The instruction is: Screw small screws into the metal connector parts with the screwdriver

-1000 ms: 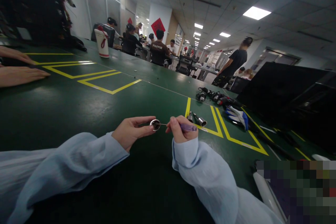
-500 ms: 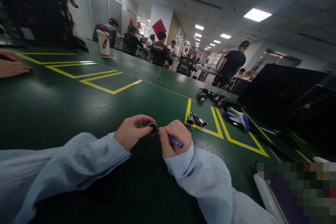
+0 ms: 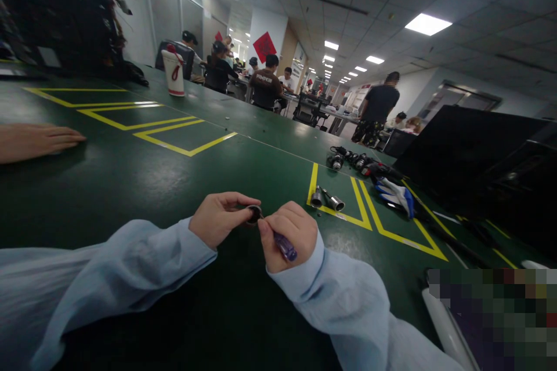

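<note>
Between thumb and fingers, my left hand point(image 3: 220, 219) grips a small round metal part point(image 3: 253, 214) with a dark hollow inside. My right hand point(image 3: 290, 236) is closed round a screwdriver point(image 3: 285, 246) with a translucent purple handle. The screwdriver's thin tip is at the rim of the round part; whether it touches is too small to tell. To the right of my right hand, a short metal cylinder point(image 3: 316, 199) and a second metal cylinder point(image 3: 335, 203) lie inside a yellow taped outline.
Dark cylindrical parts with cables point(image 3: 337, 160) and a blue-and-white glove point(image 3: 395, 196) lie farther right on the green table point(image 3: 183, 179). A white cup point(image 3: 174, 72) stands at the back left. Another person's hand point(image 3: 43, 142) rests at left. A black monitor-like panel point(image 3: 470, 168) blocks the right side.
My right hand has turned slightly, and the screwdriver handle now points more steeply down. My left hand stays nearly still. The other person's hand has slid farther onto the table.
</note>
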### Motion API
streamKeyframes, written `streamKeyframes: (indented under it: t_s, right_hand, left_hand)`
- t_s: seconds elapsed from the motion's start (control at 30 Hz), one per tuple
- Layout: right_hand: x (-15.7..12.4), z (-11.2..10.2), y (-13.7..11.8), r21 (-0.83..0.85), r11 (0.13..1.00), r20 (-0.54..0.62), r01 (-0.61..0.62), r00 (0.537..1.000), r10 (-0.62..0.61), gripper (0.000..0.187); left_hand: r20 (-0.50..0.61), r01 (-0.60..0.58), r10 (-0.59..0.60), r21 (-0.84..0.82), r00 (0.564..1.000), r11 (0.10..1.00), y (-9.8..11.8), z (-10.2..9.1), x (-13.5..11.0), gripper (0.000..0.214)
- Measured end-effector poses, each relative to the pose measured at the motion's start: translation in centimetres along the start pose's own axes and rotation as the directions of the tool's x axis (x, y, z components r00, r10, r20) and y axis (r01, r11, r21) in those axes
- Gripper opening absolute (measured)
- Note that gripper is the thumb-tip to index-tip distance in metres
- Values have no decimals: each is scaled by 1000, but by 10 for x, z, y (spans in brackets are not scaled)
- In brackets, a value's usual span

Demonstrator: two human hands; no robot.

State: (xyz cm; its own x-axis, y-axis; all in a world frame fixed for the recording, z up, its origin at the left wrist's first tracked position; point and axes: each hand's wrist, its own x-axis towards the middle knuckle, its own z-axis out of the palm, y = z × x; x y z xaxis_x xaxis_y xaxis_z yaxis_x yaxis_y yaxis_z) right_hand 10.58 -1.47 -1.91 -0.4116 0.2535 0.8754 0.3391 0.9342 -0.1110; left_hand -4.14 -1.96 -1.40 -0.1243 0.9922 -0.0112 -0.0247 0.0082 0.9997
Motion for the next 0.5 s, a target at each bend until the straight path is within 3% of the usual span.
streamKeyframes:
  t_s: [0.2,0.33,0.4,0.43,0.5]
  right_hand:
    - [-1,2,1,32,999,-23,-21,1000,22,15]
    - [1,0,-1,140,981,-79,-137,986,149,18]
    - [3,0,1,231,939,-160,-254,942,294,24]
    - [4,1,4,288,900,-203,-326,898,390,26]
    - [5,3,12,415,777,-239,-474,767,596,27]
  left_hand:
    - [17,9,-10,15,1000,1000,-1,0,-2,17]
    - [31,27,-27,4,999,1000,-7,-3,2,20]
    - [15,9,-9,4,1000,1000,-10,-6,7,22]
    - [10,-1,1,12,1000,1000,-12,-8,10,23]
    - [20,-18,18,46,1000,999,-14,-12,15,27]
